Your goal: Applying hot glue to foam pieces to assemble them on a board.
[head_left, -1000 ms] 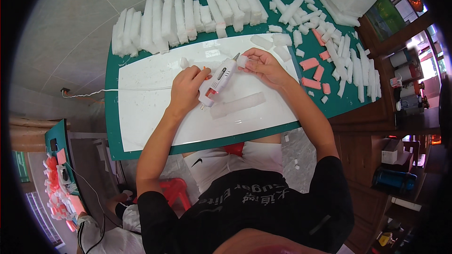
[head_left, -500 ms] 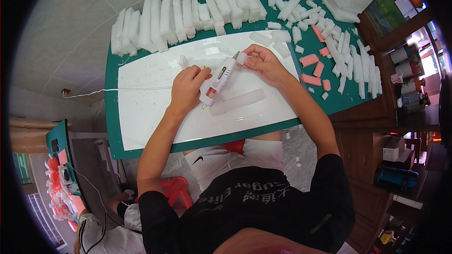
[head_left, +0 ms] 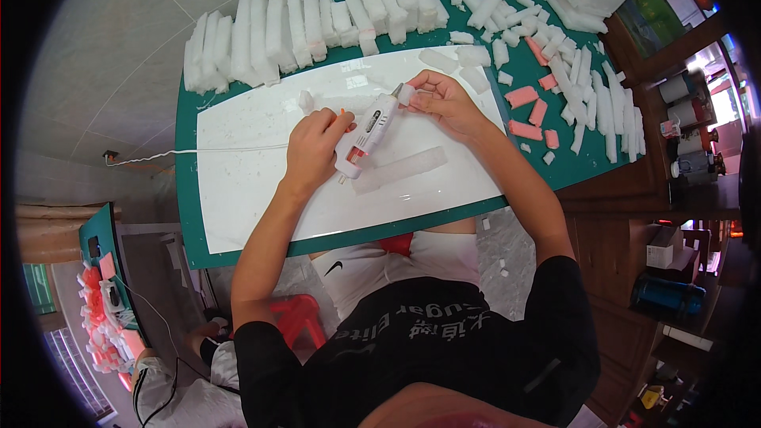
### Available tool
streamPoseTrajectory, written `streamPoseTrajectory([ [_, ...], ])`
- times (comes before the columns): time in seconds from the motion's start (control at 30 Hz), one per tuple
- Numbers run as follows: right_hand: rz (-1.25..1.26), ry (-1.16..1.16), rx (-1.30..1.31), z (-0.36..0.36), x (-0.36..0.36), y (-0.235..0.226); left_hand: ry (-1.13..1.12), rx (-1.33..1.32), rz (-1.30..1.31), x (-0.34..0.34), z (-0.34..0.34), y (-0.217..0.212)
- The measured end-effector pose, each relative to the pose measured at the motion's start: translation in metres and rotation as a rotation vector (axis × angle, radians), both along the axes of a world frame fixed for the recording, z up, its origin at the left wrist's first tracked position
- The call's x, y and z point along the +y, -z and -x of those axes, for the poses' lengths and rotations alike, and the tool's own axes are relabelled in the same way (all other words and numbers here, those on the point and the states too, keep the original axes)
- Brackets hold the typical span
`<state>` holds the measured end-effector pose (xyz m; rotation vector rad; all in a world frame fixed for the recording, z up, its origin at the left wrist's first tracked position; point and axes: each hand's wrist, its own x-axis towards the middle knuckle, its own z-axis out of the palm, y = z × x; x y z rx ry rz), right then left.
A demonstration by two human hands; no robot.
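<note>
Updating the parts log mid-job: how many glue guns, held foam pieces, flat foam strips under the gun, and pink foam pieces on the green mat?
glue gun, in the left hand: 1
small white foam piece, in the right hand: 1
flat white foam strip: 1
pink foam pieces on the green mat: 6
Total: 9

A floor of large pale grey tiles spreads to the left and behind the bench, which is covered by a green mat. On the right stands dark brown wooden furniture, perhaps a cabinet or shelf, though the picture bends too much there to be sure. Bright daylight glows at the far right edge. A red stool sits under the bench.
</note>
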<state>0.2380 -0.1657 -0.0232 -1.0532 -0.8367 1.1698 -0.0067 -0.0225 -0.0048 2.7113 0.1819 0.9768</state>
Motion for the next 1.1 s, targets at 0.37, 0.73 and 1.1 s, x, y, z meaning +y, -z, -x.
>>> streamPoseTrajectory([
  [0.37, 0.029, 0.012, -0.032, 0.0014, 0.0004, -0.0023, -0.009, -0.011, -0.004, -0.0015, -0.0007, -0.0007],
  [0.73, 0.026, 0.009, -0.007, 0.0022, 0.0001, -0.0029, -0.009, 0.026, -0.011, -0.001, 0.0011, 0.0019],
  [1.1, 0.029, 0.019, 0.007, 0.0018, 0.0007, -0.0033, -0.029, 0.03, -0.057, -0.0005, -0.0001, 0.0036],
])
